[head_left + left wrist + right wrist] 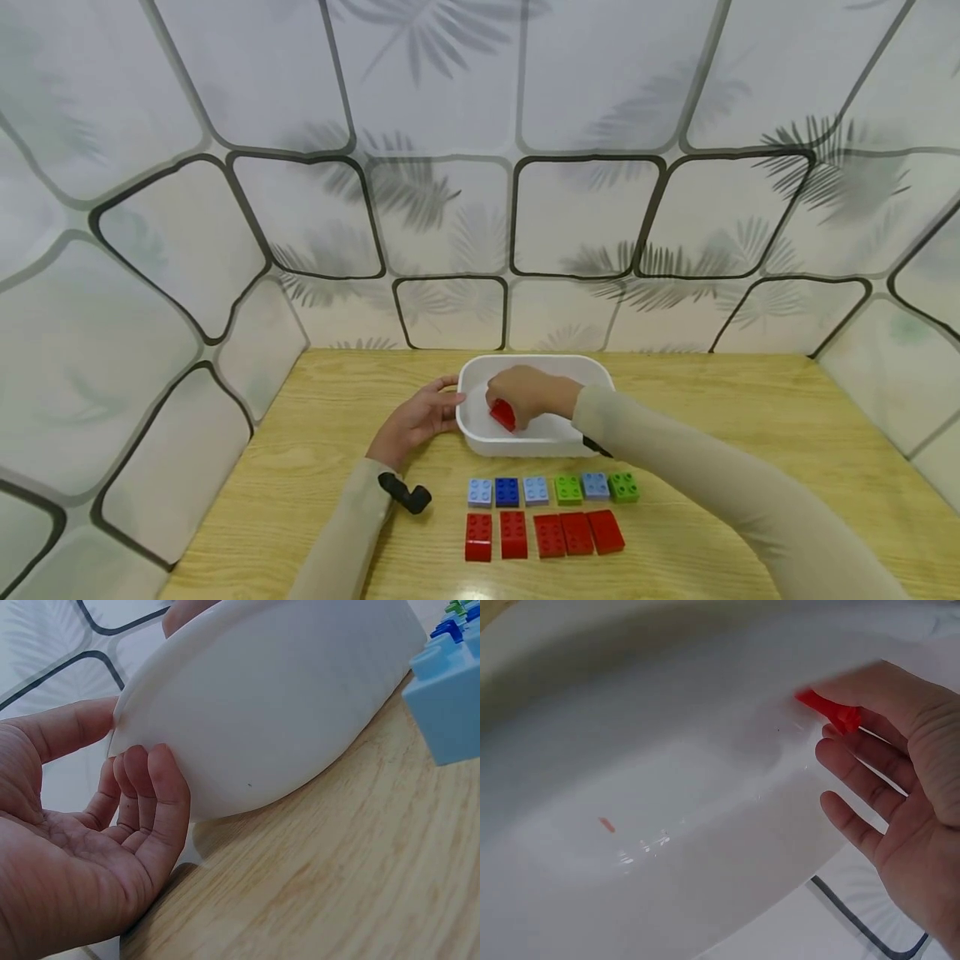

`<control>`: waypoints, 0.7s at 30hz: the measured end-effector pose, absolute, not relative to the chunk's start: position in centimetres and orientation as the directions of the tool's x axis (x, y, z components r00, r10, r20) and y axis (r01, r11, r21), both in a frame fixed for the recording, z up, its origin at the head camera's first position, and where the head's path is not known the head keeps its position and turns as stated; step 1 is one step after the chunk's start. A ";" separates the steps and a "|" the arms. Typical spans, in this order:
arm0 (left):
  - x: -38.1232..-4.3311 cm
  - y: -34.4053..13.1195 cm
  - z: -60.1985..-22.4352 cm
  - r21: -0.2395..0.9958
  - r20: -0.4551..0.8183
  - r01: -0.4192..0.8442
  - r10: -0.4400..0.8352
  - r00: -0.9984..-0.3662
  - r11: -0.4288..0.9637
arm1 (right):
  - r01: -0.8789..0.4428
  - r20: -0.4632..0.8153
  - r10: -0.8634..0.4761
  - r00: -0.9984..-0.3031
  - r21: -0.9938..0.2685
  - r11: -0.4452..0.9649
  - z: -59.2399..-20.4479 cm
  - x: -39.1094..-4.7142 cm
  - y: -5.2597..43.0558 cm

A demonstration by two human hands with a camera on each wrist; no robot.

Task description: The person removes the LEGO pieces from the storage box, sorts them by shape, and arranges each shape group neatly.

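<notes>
A white plastic tub (525,447) stands on the wooden table. My left hand (422,417) holds its left end; in the left wrist view the thumb lies at the rim and the curled fingers (169,780) touch the outer wall. Inside the tub, my right hand (522,392) pinches a red toy brick (502,414) between thumb and fingers. The right wrist view shows this red brick (847,718) partly covered by the thumb, while the other fingers spread loosely beside it. The brick is tilted, close over the tub's floor.
In front of the tub runs a row of small bricks: light blue ones (480,492), a dark blue one (507,492) and green ones (568,490). Nearer to me lies a row of several red bricks (550,536). A patterned wall (450,312) rises behind the table.
</notes>
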State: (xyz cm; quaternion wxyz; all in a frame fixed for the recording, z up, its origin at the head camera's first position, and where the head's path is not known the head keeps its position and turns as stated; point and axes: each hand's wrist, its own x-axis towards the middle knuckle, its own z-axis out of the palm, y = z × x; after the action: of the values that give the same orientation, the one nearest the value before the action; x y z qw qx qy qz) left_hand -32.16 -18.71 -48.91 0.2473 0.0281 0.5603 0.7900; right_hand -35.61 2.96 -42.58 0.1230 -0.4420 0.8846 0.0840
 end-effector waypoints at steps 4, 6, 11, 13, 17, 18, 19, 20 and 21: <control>-32.2 -18.7 -49.0 0.904 -0.229 -0.353 0.424 -0.877 -0.242 | -0.782 -0.273 -0.749 -0.604 0.022 0.623 -42.2 -35.7 3.7; -32.3 -18.7 -49.0 0.905 -0.233 -0.354 0.420 -0.877 -0.238 | -0.776 -0.264 -0.747 -0.610 0.009 0.631 -41.9 -35.7 4.2; -32.3 -18.6 -49.0 0.903 -0.228 -0.353 0.421 -0.878 -0.246 | -0.791 -0.201 -0.775 -0.598 -0.005 0.612 -40.4 -35.3 5.5; -32.3 -18.5 -49.0 0.899 -0.226 -0.355 0.421 -0.878 -0.258 | -0.799 -0.161 -0.790 -0.591 -0.012 0.601 -39.7 -35.0 6.1; -32.2 -18.5 -48.8 0.890 -0.229 -0.364 0.419 -0.879 -0.276 | -0.812 -0.081 -0.812 -0.579 -0.042 0.583 -38.4 -34.1 7.6; -32.2 -18.5 -48.9 0.890 -0.226 -0.361 0.419 -0.879 -0.277 | -0.816 -0.061 -0.817 -0.573 -0.047 0.576 -38.0 -33.7 8.1; -32.1 -18.5 -48.9 0.892 -0.220 -0.357 0.421 -0.880 -0.279 | -0.821 -0.040 -0.822 -0.568 -0.049 0.569 -37.7 -33.4 8.5; -32.1 -18.6 -49.0 0.892 -0.213 -0.353 0.426 -0.879 -0.282 | -0.827 -0.017 -0.828 -0.561 -0.047 0.561 -37.4 -33.0 8.9; -32.1 -18.6 -49.0 0.890 -0.206 -0.351 0.431 -0.879 -0.290 | -0.832 0.005 -0.833 -0.554 -0.043 0.553 -37.1 -32.6 9.3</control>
State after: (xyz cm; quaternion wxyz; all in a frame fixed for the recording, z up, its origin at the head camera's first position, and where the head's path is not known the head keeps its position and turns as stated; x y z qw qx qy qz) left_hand -32.13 -18.62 -49.02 0.2437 0.0365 0.5436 0.8024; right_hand -32.64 9.30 -37.12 0.0082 -0.4723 0.8812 -0.0203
